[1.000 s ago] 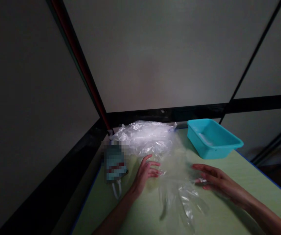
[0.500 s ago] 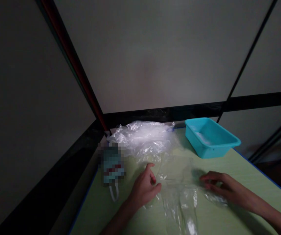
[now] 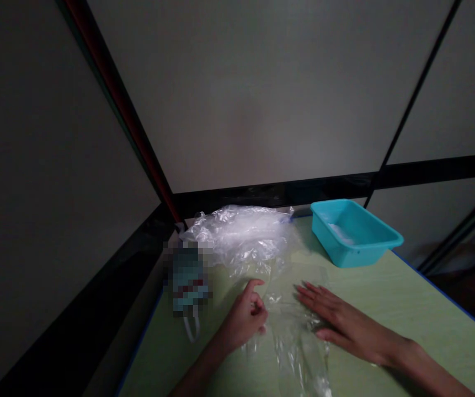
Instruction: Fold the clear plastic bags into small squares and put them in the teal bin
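Note:
A thin, clear plastic bag (image 3: pixel 299 353) lies on the table in front of me, its upper part fairly flat and its near part wrinkled and shiny. My right hand (image 3: pixel 339 320) rests on its right side, palm down, fingers stretched out and thumb apart. Beside the bag's left edge is my left hand (image 3: pixel 243 317), its fingers loosely bent with a gap to the thumb; nothing shows in its grasp. A bit of clear film peeks out below that hand. Behind both hands sits a crumpled heap of clear plastic bags (image 3: pixel 241 231).
A turquoise plastic basin (image 3: pixel 363 255) stands at the back right with some whitish clear material inside. At the left edge is a blurred-out greenish object (image 3: pixel 190 278) with a white loop. The pale green table (image 3: pixel 419 309) has a blue edge and meets wall panels behind.
My right hand has moved left from beside the bag onto it and flattened out, its fingers spreading. The left hand stays in place, its fingers slightly more curled.

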`<state>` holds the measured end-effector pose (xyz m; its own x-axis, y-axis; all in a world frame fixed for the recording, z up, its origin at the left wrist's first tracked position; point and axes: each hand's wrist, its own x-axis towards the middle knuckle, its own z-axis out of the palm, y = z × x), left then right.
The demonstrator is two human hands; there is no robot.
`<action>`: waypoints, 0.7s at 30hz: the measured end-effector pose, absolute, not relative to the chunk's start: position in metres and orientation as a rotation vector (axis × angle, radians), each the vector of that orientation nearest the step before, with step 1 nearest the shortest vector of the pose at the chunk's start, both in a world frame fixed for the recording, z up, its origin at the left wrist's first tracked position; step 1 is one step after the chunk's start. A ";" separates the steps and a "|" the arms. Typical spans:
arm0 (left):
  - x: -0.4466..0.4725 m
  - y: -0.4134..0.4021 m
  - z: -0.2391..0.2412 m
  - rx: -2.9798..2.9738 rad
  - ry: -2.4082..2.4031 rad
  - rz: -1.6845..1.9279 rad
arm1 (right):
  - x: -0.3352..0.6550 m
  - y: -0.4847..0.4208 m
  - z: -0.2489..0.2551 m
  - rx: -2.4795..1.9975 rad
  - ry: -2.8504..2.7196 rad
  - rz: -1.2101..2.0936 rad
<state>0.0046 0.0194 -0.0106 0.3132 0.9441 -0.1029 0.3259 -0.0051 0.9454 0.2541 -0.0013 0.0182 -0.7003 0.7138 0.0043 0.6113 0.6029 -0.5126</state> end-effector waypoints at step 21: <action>0.047 -0.021 0.015 2.201 1.310 0.870 | 0.225 0.011 0.013 -1.147 -2.612 0.586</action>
<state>0.0470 -0.0215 0.0149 0.3556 0.8872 0.2941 0.6152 -0.4591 0.6409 0.2250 0.0113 0.0126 -0.6675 0.7431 0.0474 0.6517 0.6138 -0.4456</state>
